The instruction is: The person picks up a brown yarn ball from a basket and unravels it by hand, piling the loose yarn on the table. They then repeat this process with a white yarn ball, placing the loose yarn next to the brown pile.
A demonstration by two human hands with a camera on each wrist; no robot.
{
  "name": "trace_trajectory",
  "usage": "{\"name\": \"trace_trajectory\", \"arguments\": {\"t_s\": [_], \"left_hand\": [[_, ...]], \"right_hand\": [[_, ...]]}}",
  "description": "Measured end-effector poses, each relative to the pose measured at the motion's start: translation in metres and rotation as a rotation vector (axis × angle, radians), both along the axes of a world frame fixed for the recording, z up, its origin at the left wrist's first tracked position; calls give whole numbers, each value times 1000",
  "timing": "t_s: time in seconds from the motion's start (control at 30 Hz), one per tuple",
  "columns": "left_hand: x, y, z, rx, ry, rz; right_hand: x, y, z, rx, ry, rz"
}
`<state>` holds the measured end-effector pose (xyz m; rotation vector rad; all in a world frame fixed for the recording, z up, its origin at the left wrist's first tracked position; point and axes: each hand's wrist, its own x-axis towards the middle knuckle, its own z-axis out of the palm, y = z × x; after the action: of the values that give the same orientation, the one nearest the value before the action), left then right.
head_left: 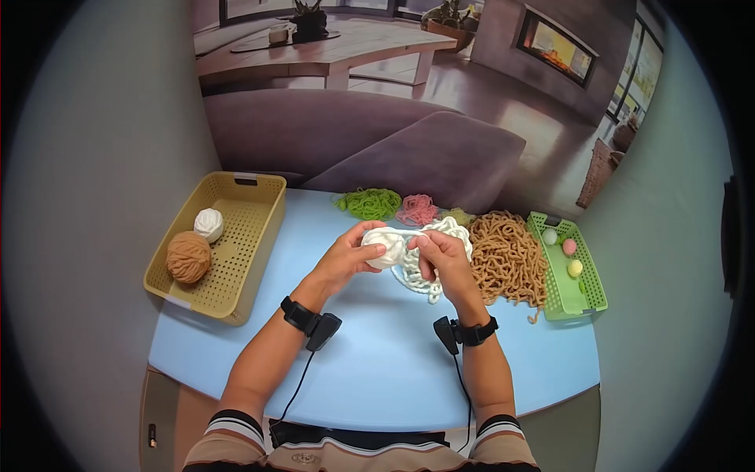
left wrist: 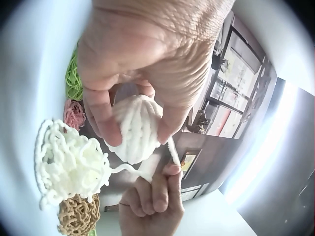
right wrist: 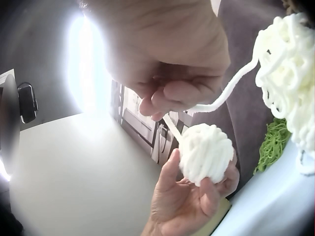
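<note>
A thick white yarn ball [head_left: 384, 248] is gripped between the thumb and fingers of the left hand [head_left: 344, 257], above the table. In the left wrist view the fingers of the left hand [left wrist: 142, 64] lie on both sides of the ball [left wrist: 136, 129]. To its right, the right hand [head_left: 444, 263] pinches the white strand [head_left: 405, 233] that comes off the ball. The right wrist view shows the strand [right wrist: 172, 127] running from the ball to the right hand [right wrist: 167, 69], and on to the loose white yarn pile [right wrist: 290, 73].
A tan basket [head_left: 259, 244] at left holds a brown yarn ball [head_left: 189, 257] and a white one [head_left: 208, 225]. Green yarn [head_left: 373, 204], pink yarn [head_left: 417, 210] and a brown yarn pile [head_left: 507, 259] lie along the back. At right, a green basket [head_left: 557, 295] contains several small balls.
</note>
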<state>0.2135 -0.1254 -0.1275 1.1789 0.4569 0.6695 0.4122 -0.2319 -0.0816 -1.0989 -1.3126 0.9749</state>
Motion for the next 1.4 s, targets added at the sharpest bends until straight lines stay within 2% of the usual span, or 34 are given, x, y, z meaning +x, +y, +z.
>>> {"name": "trace_trajectory", "arguments": {"t_s": [0.13, 0.23, 0.3, 0.33, 0.43, 0.53, 0.57, 0.67, 0.7, 0.77, 0.83, 0.93, 0.97, 1.03, 1.07, 1.13, 1.23, 1.33, 1.4], "left_hand": [[-2, -7, 8, 43, 39, 12], [-1, -3, 3, 30, -33, -12], [0, -1, 0, -58, -212, 0], [0, 0, -2, -101, -302, 4], [1, 8, -8, -177, -301, 264], [-5, 17, -15, -256, -307, 308], [-6, 19, -16, -270, -289, 329], [-3, 15, -11, -239, -263, 293], [-2, 13, -8, -190, -255, 253], [0, 3, 2, -97, -239, 174], [-1, -6, 11, -66, -245, 20], [-4, -11, 15, -12, -282, -163], [-4, -10, 13, 1, -305, -201], [-7, -9, 16, 17, -330, -277], [-9, -10, 20, 13, -303, -253], [-13, -15, 29, 4, -254, -203], [-14, -11, 30, 81, -49, -183], [0, -11, 14, 171, 151, -97], [4, -14, 11, 155, 155, -63]], "right_hand": [[-11, -9, 9, 100, -5, 73], [-8, -14, 14, 185, -1, 73], [0, -13, 11, 211, 30, 40], [4, -13, 12, 212, 53, -11], [22, -7, 12, 256, 99, -201], [46, 4, 3, 321, 316, -420], [60, 8, -3, 267, 238, -390], [70, 19, -30, 59, -485, -538], [82, 27, -47, 99, -760, -574], [59, 27, -41, 169, -633, -439], [16, 14, -14, 82, -314, -224], [-12, 12, -18, 71, -156, 91], [-22, 3, -5, -11, -213, 155], [-16, 5, -10, -122, -263, 185], [-12, 7, -14, -178, -289, 200], [-3, 9, -17, -106, -179, 82], [5, 6, -10, 25, -8, -122], [-3, 2, -6, 72, 56, -140], [-12, 3, -9, 90, 74, -103]]}}
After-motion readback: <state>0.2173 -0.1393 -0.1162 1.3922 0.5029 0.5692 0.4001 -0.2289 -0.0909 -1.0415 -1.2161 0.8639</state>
